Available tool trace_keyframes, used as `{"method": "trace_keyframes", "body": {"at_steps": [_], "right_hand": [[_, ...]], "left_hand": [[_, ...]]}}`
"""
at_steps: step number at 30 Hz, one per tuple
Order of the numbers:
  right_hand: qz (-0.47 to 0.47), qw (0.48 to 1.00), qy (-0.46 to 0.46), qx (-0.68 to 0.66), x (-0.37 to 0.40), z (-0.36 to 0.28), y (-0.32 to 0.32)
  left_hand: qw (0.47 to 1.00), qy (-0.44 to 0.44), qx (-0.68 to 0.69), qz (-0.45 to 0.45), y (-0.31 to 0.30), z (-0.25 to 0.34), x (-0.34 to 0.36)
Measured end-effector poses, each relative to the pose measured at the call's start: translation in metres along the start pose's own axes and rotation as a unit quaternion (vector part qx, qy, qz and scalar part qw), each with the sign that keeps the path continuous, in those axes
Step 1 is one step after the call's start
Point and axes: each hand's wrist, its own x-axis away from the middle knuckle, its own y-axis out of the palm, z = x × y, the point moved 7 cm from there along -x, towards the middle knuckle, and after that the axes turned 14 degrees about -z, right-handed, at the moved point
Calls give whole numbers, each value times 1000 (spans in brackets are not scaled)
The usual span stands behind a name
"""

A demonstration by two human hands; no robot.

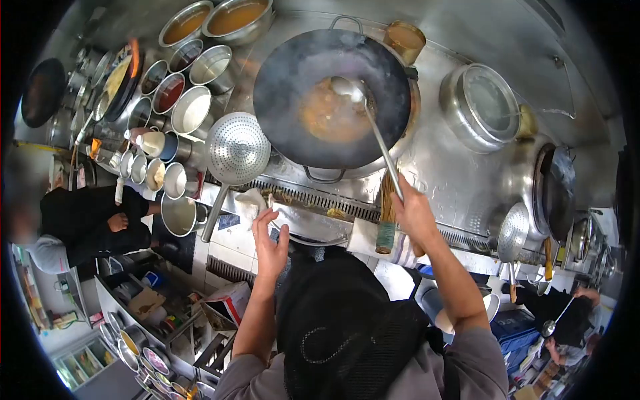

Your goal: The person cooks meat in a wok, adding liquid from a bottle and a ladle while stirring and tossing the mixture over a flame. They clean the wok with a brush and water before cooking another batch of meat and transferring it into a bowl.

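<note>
Ladle (380, 140) handle in right grip (413, 215), bowl ahead in wok (287, 80)

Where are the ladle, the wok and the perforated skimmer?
ladle (381, 143), head view, middle of its handle.
wok (283, 93), head view, bare inner wall.
perforated skimmer (237, 148), head view, centre of its bowl.

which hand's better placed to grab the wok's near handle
Left, probably. The left hand is open and empty close to the wok's near handle; the right hand is shut on the ladle.
</note>
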Motion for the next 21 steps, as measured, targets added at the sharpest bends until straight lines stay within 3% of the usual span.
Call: {"method": "trace_keyframes", "body": {"at_steps": [2, 3, 4, 7, 8, 10, 11, 12, 13, 14, 15, 16, 18, 19, 21], "right_hand": [[-70, 989, 5, -129, 2, -17, 7], [-196, 919, 131, -315, 7, -26, 11], [-198, 919, 125, -317, 4, -27, 10], [-199, 687, 159, -681, 6, -35, 18], [-201, 686, 155, -682, 4, -30, 18], [-259, 364, 113, -888, 2, -32, 29], [-279, 480, 107, -825, 0, -27, 31], [-280, 481, 104, -824, 4, -31, 36], [-262, 708, 91, -649, 6, -27, 38], [-221, 878, 71, -419, 4, -28, 27], [-121, 960, 55, -248, 1, -16, 18], [-121, 960, 55, -245, -1, -9, 18], [24, 999, 5, 49, -5, -12, -12], [3, 996, 48, 72, -7, -5, -14], [-8, 998, 29, 58, -6, -9, -19]], "left_hand": [[1000, -15, 6, 12, -4, 5, 0], [1000, -22, 16, 13, -6, 5, 0], [999, -29, 26, 15, -8, 5, 0], [998, -33, 51, 19, -11, 12, -1], [998, -31, 47, 23, -11, 13, -1], [998, -30, 59, 13, -9, 11, -3], [998, -23, 59, 13, -9, 11, -4], [998, -21, 58, 16, -10, 11, -2], [997, -27, 65, 12, -10, 10, -3], [997, -33, 74, 10, -10, 10, -6], [997, -27, 69, 21, -13, 11, -6], [997, -26, 72, 22, -15, 10, -5], [996, -22, 75, 34, -20, 6, -5], [996, -25, 80, 37, -20, 3, -5], [995, -29, 85, 36, -20, 0, -6]]}}
